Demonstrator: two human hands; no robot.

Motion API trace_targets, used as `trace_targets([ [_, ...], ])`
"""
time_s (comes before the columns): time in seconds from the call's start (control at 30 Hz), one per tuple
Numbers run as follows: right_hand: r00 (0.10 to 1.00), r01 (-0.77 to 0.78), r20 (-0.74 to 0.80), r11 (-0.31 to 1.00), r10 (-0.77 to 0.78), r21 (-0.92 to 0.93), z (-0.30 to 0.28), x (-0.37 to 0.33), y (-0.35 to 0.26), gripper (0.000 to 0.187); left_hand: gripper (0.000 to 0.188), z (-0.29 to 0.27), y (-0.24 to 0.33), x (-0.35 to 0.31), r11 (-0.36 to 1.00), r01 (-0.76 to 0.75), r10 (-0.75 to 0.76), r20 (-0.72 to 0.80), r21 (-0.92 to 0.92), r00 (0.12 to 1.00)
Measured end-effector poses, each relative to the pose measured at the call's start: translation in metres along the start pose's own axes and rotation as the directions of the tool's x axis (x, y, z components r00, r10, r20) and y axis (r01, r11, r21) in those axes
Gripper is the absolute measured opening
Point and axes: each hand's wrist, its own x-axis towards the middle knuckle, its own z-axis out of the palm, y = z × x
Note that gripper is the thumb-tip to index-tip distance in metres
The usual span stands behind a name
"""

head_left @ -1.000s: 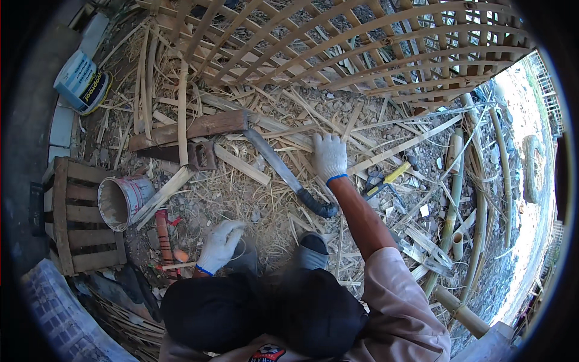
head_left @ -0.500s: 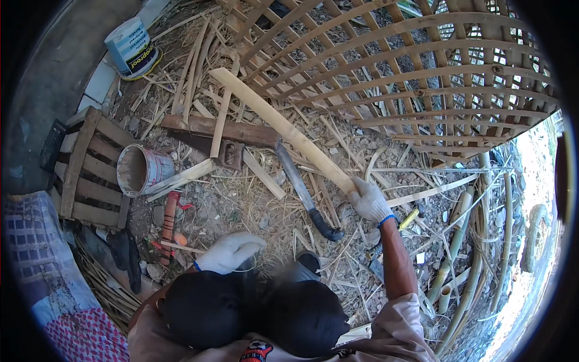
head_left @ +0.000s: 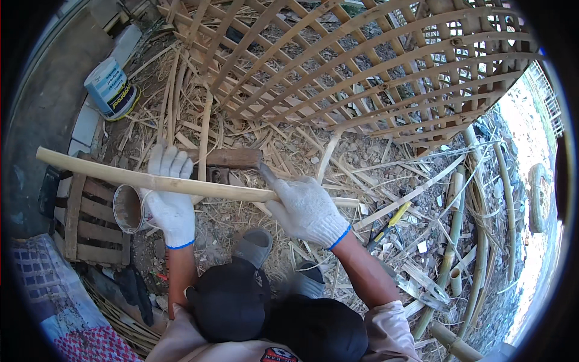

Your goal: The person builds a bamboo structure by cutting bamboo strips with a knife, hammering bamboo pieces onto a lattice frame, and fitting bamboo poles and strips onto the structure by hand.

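A long pale bamboo strip (head_left: 90,169) runs nearly level across my front, its far end out to the left. My right hand (head_left: 307,211), in a white knit glove with a blue cuff, is closed around its right part. My left hand (head_left: 172,208), gloved alike, lies beneath the strip with its fingers stretched out beyond it, so the strip crosses the palm. Behind my right hand a machete blade (head_left: 267,175) shows on the ground; the hand covers its handle. A brown wooden block (head_left: 232,158) lies just beyond the strip.
A large woven bamboo lattice (head_left: 362,66) fills the far side. Left stand a paint bucket (head_left: 108,84), a smaller bucket (head_left: 128,208) and a wooden crate (head_left: 96,220). A yellow-handled tool (head_left: 395,217) and bamboo poles (head_left: 482,241) lie right. Shavings litter the ground around my sandals (head_left: 253,244).
The bamboo strip has swung from pointing away to lying across, its far end now left. My left hand has reached forward under it. My right hand has moved left, still gripping it.
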Motion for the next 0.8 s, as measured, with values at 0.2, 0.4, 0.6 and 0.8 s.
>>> trace_targets([
  [0.2, 0.938, -0.302, 0.183, 0.953, 0.296, 0.005, -0.014, -0.006, -0.003, 0.040, 0.064, -0.017, 0.002, 0.044, 0.996, -0.066, 0.037, -0.363, -0.067, 0.931],
  [0.4, 0.860, -0.296, 0.245, 0.828, 0.448, -0.476, 0.017, -0.056, 0.029, 0.043, 0.046, -0.075, -0.110, 0.018, 0.895, 0.424, -0.431, -0.520, -0.141, 0.737],
  [0.6, 0.735, -0.410, 0.075, 0.530, 0.674, -0.742, 0.018, -0.090, 0.061, 0.041, 0.050, -0.107, -0.169, -0.001, 0.800, 0.536, -0.594, -0.478, -0.269, 0.647],
  [0.8, 0.682, -0.558, -0.192, 0.333, 0.705, -0.760, 0.010, -0.133, 0.092, 0.031, 0.063, -0.138, -0.158, 0.013, 0.851, 0.502, -0.485, -0.601, -0.157, 0.635],
])
